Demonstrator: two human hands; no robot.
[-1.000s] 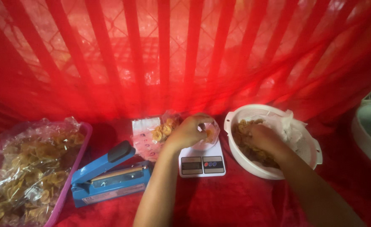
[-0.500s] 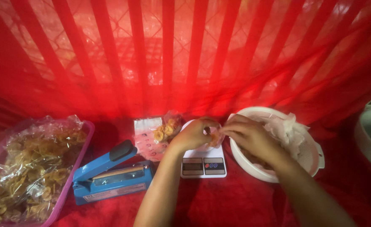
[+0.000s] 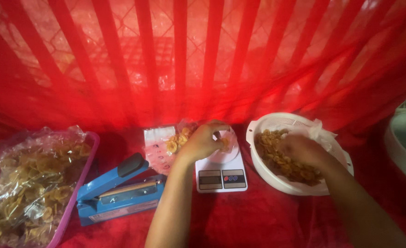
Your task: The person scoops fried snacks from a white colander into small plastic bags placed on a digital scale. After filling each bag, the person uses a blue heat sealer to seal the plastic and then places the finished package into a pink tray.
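Since half a second ago the right hand [image 3: 299, 149] has been drawn back from the scale into the white colander [image 3: 263, 131]; its fingers are blurred among the banana chips [image 3: 276, 156], grasp not discernible. Left hand [image 3: 203, 141] fingers are pinched on a small clear bag [image 3: 225, 141] over the white scale [image 3: 221, 172]. Bag mouth is best kept open and steady, display left uncovered. Blue sealer [image 3: 118, 193] and pink tray [image 3: 74, 202] lie to the left.

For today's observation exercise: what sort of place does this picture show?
Probably a small home snack-packing spot: a digital kitchen scale, a blue bag-sealing machine, and a white basket of banana-like chips on a red cloth.
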